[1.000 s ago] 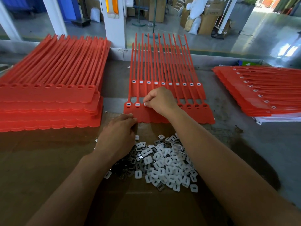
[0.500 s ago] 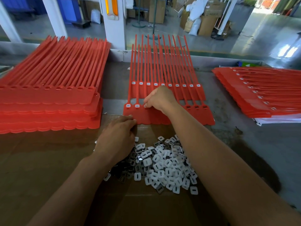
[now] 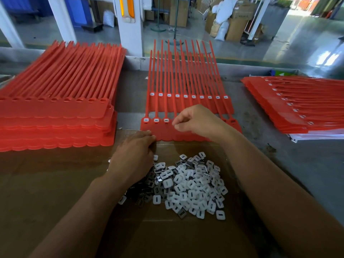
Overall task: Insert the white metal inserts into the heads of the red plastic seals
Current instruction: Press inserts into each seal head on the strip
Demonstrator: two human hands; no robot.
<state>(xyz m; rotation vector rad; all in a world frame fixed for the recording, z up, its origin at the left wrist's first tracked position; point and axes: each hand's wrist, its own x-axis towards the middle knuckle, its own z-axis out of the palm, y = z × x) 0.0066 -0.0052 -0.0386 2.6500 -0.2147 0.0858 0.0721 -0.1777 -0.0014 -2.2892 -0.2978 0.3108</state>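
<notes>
Fingers (image 3: 179,122) of my right hand (image 3: 197,120) pinched over the front strip (image 3: 167,133), can't tell on what, left hand (image 3: 133,157) neither; three filled, back strip (image 3: 226,107) done.

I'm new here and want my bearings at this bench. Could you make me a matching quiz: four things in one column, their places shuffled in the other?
Things
1. stack of empty-headed red seals
2. stack of red seals with inserts fitted
3. pile of loose white inserts
4. right hand

Places
A. on the cardboard, between the forearms
B. left side of the table
C. right side of the table
D. over the front strip of seals

Pairs: 1-B, 2-C, 3-A, 4-D
</notes>
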